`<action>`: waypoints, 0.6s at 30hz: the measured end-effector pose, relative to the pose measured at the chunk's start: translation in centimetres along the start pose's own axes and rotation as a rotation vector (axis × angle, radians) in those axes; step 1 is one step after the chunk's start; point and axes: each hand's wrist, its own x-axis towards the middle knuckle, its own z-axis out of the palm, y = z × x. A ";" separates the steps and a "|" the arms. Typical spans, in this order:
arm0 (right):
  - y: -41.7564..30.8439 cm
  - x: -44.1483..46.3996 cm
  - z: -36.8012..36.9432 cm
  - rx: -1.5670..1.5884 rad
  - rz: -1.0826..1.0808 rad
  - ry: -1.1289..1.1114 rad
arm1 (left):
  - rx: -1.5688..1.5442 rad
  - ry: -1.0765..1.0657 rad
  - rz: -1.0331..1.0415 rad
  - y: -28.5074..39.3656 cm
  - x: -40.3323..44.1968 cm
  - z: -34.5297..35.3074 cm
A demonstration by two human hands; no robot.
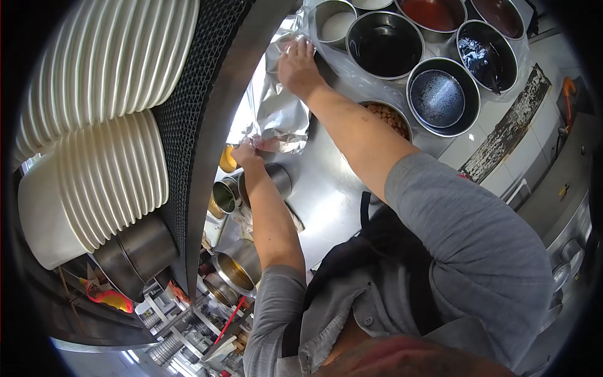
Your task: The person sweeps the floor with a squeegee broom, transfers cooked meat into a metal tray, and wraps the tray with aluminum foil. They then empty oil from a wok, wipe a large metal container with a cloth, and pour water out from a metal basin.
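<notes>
A crinkled sheet of aluminium foil (284,118) lies over the steel worktop, with a bright, shiny surface. My right hand (300,68) rests on its far end, fingers stretched out and palm down. At the near edge of the sheet, my left hand (247,155) pinches the foil between its fingers. What lies under the foil is hidden. Just left of my left hand, part of a yellow-orange item (227,159) shows.
Metal pots of dark liquid (385,44) and red sauce (433,12) crowd the upper right. A bowl of brown pieces (386,116) sits behind my right forearm. Stacked pale containers (113,182) fill a shelf at left. Steel pots (235,267) stand below my left arm.
</notes>
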 end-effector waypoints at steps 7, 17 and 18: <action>0.5 0.3 0.4 0.202 -0.050 0.061 | 0.562 0.238 0.703 3.7 -9.4 3.4; 1.1 -0.6 1.0 0.094 0.085 0.030 | 0.396 0.218 0.516 -5.1 -2.5 7.5; 0.8 -0.4 -0.1 0.061 0.039 -0.059 | 0.428 0.202 0.518 -4.9 -1.2 7.1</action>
